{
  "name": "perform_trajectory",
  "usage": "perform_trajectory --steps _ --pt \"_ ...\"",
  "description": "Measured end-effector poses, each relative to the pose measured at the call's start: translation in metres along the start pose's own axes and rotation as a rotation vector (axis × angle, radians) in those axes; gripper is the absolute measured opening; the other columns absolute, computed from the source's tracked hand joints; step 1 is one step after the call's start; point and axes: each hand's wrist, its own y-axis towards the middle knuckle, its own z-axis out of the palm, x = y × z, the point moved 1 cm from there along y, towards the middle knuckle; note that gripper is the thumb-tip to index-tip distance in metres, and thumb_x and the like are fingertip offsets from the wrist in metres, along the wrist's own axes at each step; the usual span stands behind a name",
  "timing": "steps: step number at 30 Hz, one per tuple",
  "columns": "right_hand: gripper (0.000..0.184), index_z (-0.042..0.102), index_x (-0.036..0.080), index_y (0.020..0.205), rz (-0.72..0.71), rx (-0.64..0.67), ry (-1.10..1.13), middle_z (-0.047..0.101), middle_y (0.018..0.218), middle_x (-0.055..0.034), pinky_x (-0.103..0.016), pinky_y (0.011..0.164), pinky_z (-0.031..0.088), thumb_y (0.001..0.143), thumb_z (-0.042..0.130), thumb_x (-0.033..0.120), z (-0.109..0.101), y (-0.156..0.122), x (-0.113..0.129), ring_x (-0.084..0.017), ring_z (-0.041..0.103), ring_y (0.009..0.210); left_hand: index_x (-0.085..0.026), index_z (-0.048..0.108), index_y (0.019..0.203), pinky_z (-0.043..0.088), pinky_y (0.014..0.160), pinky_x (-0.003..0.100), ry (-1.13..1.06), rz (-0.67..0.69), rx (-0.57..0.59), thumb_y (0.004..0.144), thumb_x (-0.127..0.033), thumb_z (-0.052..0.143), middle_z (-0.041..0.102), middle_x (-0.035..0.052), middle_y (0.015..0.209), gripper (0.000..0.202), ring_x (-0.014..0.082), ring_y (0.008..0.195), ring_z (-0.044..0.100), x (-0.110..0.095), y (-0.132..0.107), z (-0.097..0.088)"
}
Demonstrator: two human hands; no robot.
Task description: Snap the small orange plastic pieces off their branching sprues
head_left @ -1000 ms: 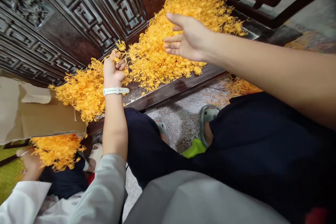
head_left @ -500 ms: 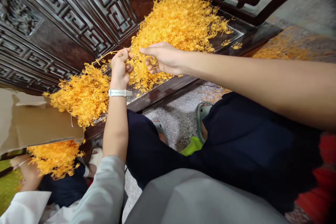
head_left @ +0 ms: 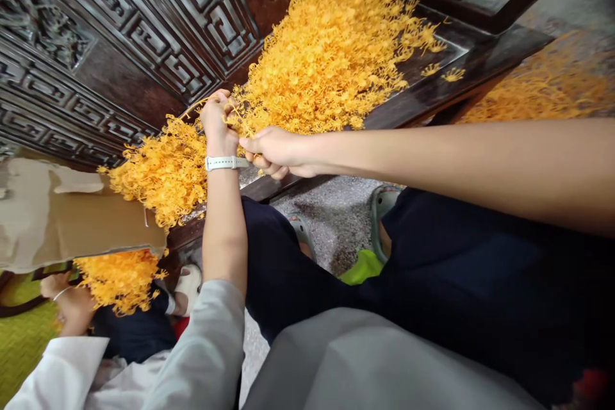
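A big heap of small orange plastic sprigs (head_left: 331, 57) lies on a dark carved wooden bench (head_left: 432, 93). My left hand (head_left: 217, 118), with a white watch band on its wrist, is closed on a thin orange sprig at the heap's near edge. My right hand (head_left: 273, 152) is just below and right of it, fingers pinched on an orange piece that reaches up to the left hand. A second heap of orange sprigs (head_left: 163, 173) lies to the left of my left wrist.
A cardboard box flap (head_left: 72, 224) sticks out at the left, with more orange sprigs (head_left: 120, 278) below it. Another person's hand (head_left: 65, 291) shows at the lower left. My knees and sandalled feet (head_left: 384, 205) are over a speckled floor. The carved bench back (head_left: 120, 32) rises behind.
My right hand came down from above the heap, met the left hand and has drawn downward, now pinched below it. The left hand stayed closed on its sprig.
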Motion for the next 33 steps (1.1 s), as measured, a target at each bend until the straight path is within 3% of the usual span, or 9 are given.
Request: perform_trajectory --steps 6,10,12,16,18,21,25,29,33 --pt "0.039 0.038 0.023 0.071 -0.004 0.231 -0.081 0.024 0.052 0.0088 -0.023 0.045 0.01 0.105 0.053 0.034 0.005 -0.003 -0.017 -0.007 0.012 0.045 -0.017 0.051 0.088 0.016 0.059 0.03 -0.081 0.11 -0.215 0.116 -0.013 0.038 0.038 -0.0059 0.064 0.031 0.0057 0.053 0.031 0.004 0.0 0.005" --pt "0.03 0.05 0.021 0.061 -0.017 1.019 -0.61 0.048 0.056 0.0045 -0.026 0.052 0.03 0.086 0.066 0.021 0.059 -0.036 -0.061 -0.012 0.037 0.053 -0.02 0.049 0.084 0.019 0.053 0.029 -0.124 0.078 -0.377 0.109 -0.015 0.051 0.045 -0.0037 0.069 0.026 0.0093 0.052 0.037 0.014 0.03 -0.009" --pt "0.03 0.05 0.022 0.06 -0.084 1.176 -0.746 0.053 0.059 0.0041 -0.028 0.058 0.037 0.083 0.069 0.019 0.074 -0.051 -0.065 -0.014 0.042 0.058 -0.019 0.05 0.084 0.021 0.051 0.027 -0.155 0.05 -0.358 0.104 -0.012 0.06 0.049 -0.0034 0.071 0.023 0.0089 0.052 0.037 0.017 0.041 -0.019" --pt "0.023 0.055 0.018 0.072 -0.288 0.833 -0.721 0.055 0.067 0.0025 -0.025 0.059 0.038 0.091 0.068 0.018 0.042 -0.045 -0.015 -0.012 0.047 0.062 -0.018 0.058 0.087 0.024 0.05 0.026 -0.164 0.127 -0.198 0.105 -0.015 0.061 0.052 -0.003 0.073 0.018 0.0073 0.052 0.035 0.017 0.042 -0.031" --pt "0.015 0.058 0.017 0.091 -0.392 0.531 -0.399 0.056 0.073 0.0023 -0.022 0.056 0.038 0.093 0.069 0.027 0.005 -0.026 0.022 -0.011 0.048 0.062 -0.019 0.061 0.089 0.028 0.051 0.025 -0.139 0.123 -0.145 0.107 -0.026 0.063 0.053 -0.0022 0.073 0.02 0.0074 0.055 0.041 0.019 0.037 -0.031" --pt "0.044 0.05 0.013 0.131 -0.602 0.043 0.083 0.062 0.106 -0.0064 -0.023 0.073 0.048 0.102 0.056 0.045 -0.053 0.008 0.065 -0.013 0.059 0.085 -0.019 0.064 0.089 0.031 0.05 0.025 -0.077 0.073 -0.064 0.1 -0.042 0.076 0.057 -0.0003 0.074 0.028 0.0078 0.053 0.048 0.026 0.028 -0.021" --pt "0.064 0.034 0.019 0.157 -0.528 -0.59 -0.127 0.04 0.161 -0.0119 -0.033 0.098 0.045 0.106 0.046 0.055 -0.103 0.041 0.073 -0.017 0.05 0.117 -0.02 0.066 0.091 0.028 0.046 0.023 0.035 0.026 0.083 0.094 -0.05 0.083 0.061 0.0008 0.073 0.034 0.006 0.045 0.042 0.033 0.016 0.006" --pt "0.069 0.054 0.014 0.134 -0.308 -0.393 -0.312 0.06 0.13 -0.0122 -0.032 0.082 0.046 0.101 0.04 0.074 -0.111 0.045 0.048 -0.015 0.054 0.093 -0.021 0.068 0.087 0.021 0.041 0.025 0.071 0.055 0.167 0.092 -0.049 0.084 0.063 0.0012 0.07 0.033 0.0051 0.04 0.032 0.036 0.009 0.024" --pt "0.036 0.063 0.019 0.094 -0.58 -0.421 -0.991 0.063 0.09 -0.0065 -0.032 0.077 0.043 0.096 0.066 0.056 -0.106 0.035 0.035 -0.019 0.054 0.084 -0.022 0.066 0.083 0.018 0.039 0.025 0.073 0.08 0.141 0.094 -0.039 0.083 0.062 -0.0001 0.067 0.026 0.0052 0.04 0.03 0.035 0.009 0.019"
